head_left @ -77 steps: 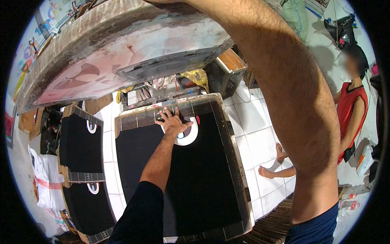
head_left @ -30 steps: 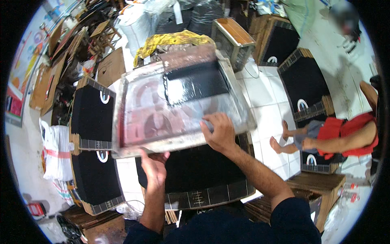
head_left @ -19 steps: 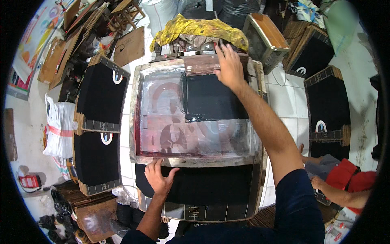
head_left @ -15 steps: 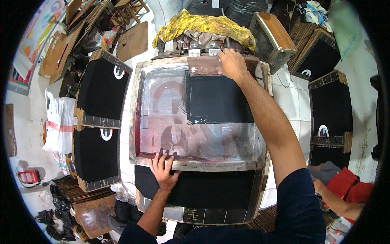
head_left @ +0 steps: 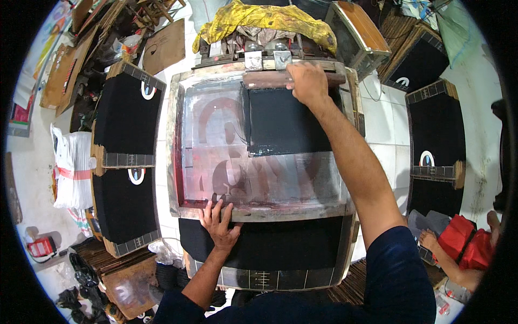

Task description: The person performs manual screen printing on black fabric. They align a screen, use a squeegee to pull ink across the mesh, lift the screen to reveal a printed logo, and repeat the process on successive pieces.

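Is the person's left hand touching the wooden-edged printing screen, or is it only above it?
Touching. The head view shows the left hand's fingers lying over the near rail of the screen.

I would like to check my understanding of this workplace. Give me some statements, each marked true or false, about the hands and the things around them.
1. The right hand is on the brown bar. True.
2. The left hand is away from the screen frame. False: it touches the near edge.
3. The yellow cloth lies beyond the screen frame. True.
4. The white bundle is at the right of the picture. False: it is at the left.
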`<state>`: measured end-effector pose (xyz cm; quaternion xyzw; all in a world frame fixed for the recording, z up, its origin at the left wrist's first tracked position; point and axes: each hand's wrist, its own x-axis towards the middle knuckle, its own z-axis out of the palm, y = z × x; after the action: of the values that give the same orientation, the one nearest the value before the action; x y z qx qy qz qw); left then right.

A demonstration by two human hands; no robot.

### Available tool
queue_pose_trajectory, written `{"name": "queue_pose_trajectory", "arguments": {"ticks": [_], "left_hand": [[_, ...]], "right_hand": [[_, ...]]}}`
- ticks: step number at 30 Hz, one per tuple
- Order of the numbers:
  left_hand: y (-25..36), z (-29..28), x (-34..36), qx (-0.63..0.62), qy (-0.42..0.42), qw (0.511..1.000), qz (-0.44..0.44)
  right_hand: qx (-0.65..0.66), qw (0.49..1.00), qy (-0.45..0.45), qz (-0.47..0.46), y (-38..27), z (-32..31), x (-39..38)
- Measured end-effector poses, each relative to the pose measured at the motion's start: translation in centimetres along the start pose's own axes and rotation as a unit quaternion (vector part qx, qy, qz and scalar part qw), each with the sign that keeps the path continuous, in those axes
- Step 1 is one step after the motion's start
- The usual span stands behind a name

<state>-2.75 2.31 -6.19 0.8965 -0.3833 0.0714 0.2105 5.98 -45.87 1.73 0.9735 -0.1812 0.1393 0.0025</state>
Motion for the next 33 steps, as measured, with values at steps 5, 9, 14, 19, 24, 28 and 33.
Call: {"name": "queue_pose_trajectory", "arguments": {"ticks": [5, 9, 14, 19, 24, 28, 33], "left_hand": [[0.1, -0.1, 0.0, -0.022, 0.013, 1.000, -0.002], [0.1, -0.1, 0.2, -0.020, 0.015, 1.000, -0.001], [0.0, -0.2, 0.2, -0.019, 0.001, 1.000, -0.005], [-0.1, -0.2, 0.0, -0.010, -0.003, 1.000, -0.003], [-0.1, -0.2, 0.0, -0.006, -0.016, 1.000, -0.009], [0.0, 0.1, 0.1, -0.013, 0.011, 1.000, 0.000], [0.5, -0.5, 0.7, -0.026, 0.029, 0.999, 0.007]], "right_hand": [[0.002, 1.000, -0.020, 0.012, -4.5, -3.4, -9.7], [0.018, 0.999, -0.051, 0.005, -4.7, -4.2, -10.9], [-0.011, 0.999, 0.030, 0.021, -1.5, -0.9, -2.3], [-0.003, 0.999, 0.035, 0.009, 0.0, 0.9, -0.2], [0.008, 1.000, 0.002, 0.007, -2.7, -2.1, -7.0], [0.012, 0.999, -0.025, 0.033, -6.8, -4.6, -15.2], [0.027, 0.999, 0.026, 0.020, -7.4, -3.8, -17.6]]}}
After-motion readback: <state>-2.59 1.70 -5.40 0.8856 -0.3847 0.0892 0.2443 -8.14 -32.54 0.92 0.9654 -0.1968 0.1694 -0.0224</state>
